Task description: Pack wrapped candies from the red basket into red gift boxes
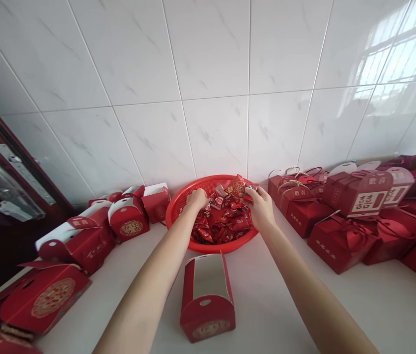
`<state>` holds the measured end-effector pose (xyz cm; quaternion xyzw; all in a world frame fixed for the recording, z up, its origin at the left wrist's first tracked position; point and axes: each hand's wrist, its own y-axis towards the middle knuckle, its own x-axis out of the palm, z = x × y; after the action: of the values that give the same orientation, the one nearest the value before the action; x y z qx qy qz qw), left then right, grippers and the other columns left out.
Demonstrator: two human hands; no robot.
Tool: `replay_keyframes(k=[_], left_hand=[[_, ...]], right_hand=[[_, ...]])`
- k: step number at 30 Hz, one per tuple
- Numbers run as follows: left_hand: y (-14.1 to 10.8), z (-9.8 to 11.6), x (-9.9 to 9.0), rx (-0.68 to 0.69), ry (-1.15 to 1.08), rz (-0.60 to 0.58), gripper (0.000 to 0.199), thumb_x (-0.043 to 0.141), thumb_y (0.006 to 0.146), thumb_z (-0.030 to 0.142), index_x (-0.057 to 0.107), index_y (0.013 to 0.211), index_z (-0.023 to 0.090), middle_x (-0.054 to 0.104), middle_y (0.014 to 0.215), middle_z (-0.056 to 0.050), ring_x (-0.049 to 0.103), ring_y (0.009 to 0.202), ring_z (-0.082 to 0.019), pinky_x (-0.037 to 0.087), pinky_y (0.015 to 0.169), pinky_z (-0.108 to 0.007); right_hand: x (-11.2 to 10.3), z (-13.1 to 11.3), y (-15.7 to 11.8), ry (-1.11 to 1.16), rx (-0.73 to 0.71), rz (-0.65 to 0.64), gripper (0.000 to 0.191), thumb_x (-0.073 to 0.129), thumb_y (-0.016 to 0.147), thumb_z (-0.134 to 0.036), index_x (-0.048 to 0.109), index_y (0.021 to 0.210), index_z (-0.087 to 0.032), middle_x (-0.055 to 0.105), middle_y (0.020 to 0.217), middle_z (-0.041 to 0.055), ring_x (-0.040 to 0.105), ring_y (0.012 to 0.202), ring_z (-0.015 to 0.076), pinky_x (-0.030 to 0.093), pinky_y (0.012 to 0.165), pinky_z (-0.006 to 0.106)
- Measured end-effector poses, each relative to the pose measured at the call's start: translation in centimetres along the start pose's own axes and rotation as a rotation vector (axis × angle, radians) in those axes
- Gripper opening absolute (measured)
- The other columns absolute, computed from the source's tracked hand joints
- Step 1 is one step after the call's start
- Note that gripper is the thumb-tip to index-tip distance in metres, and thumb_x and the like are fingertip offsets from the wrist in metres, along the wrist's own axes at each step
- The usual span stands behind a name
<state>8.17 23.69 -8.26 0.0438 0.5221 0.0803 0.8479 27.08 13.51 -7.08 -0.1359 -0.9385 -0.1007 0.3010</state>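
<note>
A round red plastic basket (172, 216) holds many small wrapped candies (226, 216), mostly red. Over its left part is my left hand (197, 198), its fingers curled together; what they hold, if anything, is hidden. My right hand (259, 204) pinches a red packet with gold print (238, 187) and other small wrapped pieces at the basket's right edge. Between my forearms, just in front of the basket, stands a red box (208, 309) with its top open and a pale inside showing.
Several red gift boxes (132, 219) line the left side of the white table (263, 300). More red boxes (340, 241), some with cord or ribbon handles, crowd the right side. A tiled wall (215, 132) rises behind the basket, and a dark door frame (12, 152) stands at left.
</note>
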Motion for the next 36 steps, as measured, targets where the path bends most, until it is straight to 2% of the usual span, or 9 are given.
replay_keyframes(k=[4,6,9,12,17,20,24,29,36], left_hand=[[0.2,-0.1,0.6,-0.034,0.035,-0.084,0.015,0.079,0.061,0.024,0.075,0.076,0.021,0.076,0.108,-0.018,0.065,0.115,-0.039,0.048,0.094,-0.045],[0.3,-0.2,0.7,-0.021,0.003,-0.097,0.015,0.082,0.058,0.024,0.073,0.07,0.021,0.077,0.102,-0.018,0.065,0.113,-0.039,0.047,0.095,-0.045],[0.4,-0.3,0.8,0.008,-0.102,-0.118,0.016,0.083,0.051,0.022,0.067,0.056,0.021,0.074,0.074,-0.012,0.071,0.092,-0.035,0.05,0.083,-0.039],[0.1,-0.1,0.6,0.048,-0.259,-0.132,0.022,0.079,0.054,0.026,0.06,0.045,0.022,0.06,0.048,-0.002,0.065,0.063,-0.025,0.046,0.065,-0.034],[-0.3,1.0,0.2,0.139,-0.51,-0.1,0.026,0.075,0.061,0.032,0.058,0.044,0.02,0.049,0.044,0.004,0.047,0.047,-0.014,0.037,0.055,-0.029],[-0.5,1.6,-0.1,0.184,-0.623,-0.068,0.03,0.076,0.06,0.035,0.056,0.044,0.02,0.047,0.044,0.005,0.045,0.049,-0.013,0.036,0.057,-0.028],[-0.9,2.1,-0.6,0.218,-0.753,-0.04,0.025,0.073,0.063,0.037,0.061,0.052,0.019,0.054,0.052,0.003,0.049,0.056,-0.015,0.038,0.062,-0.029],[-1.4,2.8,-1.1,0.257,-0.89,-0.034,0.023,0.068,0.062,0.039,0.057,0.054,0.021,0.06,0.061,0.002,0.052,0.065,-0.016,0.041,0.068,-0.029],[-1.5,3.0,-1.1,0.24,-0.993,-0.004,0.021,0.067,0.062,0.039,0.058,0.055,0.022,0.064,0.064,0.002,0.057,0.072,-0.019,0.044,0.073,-0.03]], right_hand=[[-0.1,0.1,0.1,-0.001,-0.009,0.001,0.022,0.076,0.058,-0.032,0.062,0.071,-0.021,0.065,0.071,-0.0013,0.063,0.067,0.016,0.051,0.065,0.029],[-0.2,0.2,0.2,-0.01,-0.017,-0.002,0.022,0.076,0.059,-0.032,0.061,0.071,-0.021,0.065,0.071,-0.0015,0.062,0.067,0.0154,0.05,0.065,0.028],[-0.2,0.3,0.1,-0.038,-0.034,-0.002,0.022,0.075,0.06,-0.034,0.059,0.069,-0.022,0.064,0.07,-0.0024,0.061,0.066,0.0142,0.05,0.064,0.027],[-0.1,0.2,0.0,-0.04,-0.015,-0.012,0.022,0.075,0.06,-0.034,0.059,0.069,-0.022,0.064,0.071,-0.002,0.062,0.069,0.0147,0.05,0.062,0.026],[-0.1,0.1,-0.1,-0.04,0.007,-0.025,0.024,0.078,0.057,-0.032,0.058,0.066,-0.022,0.063,0.071,-0.0021,0.062,0.068,0.0148,0.052,0.062,0.026],[-0.1,0.0,-0.1,-0.033,0.023,-0.049,0.024,0.078,0.058,-0.033,0.06,0.068,-0.021,0.063,0.074,-0.002,0.063,0.07,0.0152,0.053,0.064,0.027],[-0.1,-0.1,-0.2,-0.04,0.036,-0.073,0.025,0.079,0.057,-0.035,0.063,0.069,-0.02,0.063,0.077,-0.0015,0.064,0.07,0.0151,0.052,0.064,0.027],[-0.1,-0.2,-0.3,-0.034,0.038,-0.102,0.029,0.084,0.057,-0.037,0.063,0.068,-0.02,0.065,0.076,-0.0013,0.065,0.07,0.0158,0.052,0.064,0.027],[0.0,-0.5,-0.6,-0.019,0.075,-0.148,0.028,0.085,0.056,-0.037,0.066,0.067,-0.02,0.066,0.076,-0.0003,0.069,0.071,0.0184,0.056,0.068,0.029]])
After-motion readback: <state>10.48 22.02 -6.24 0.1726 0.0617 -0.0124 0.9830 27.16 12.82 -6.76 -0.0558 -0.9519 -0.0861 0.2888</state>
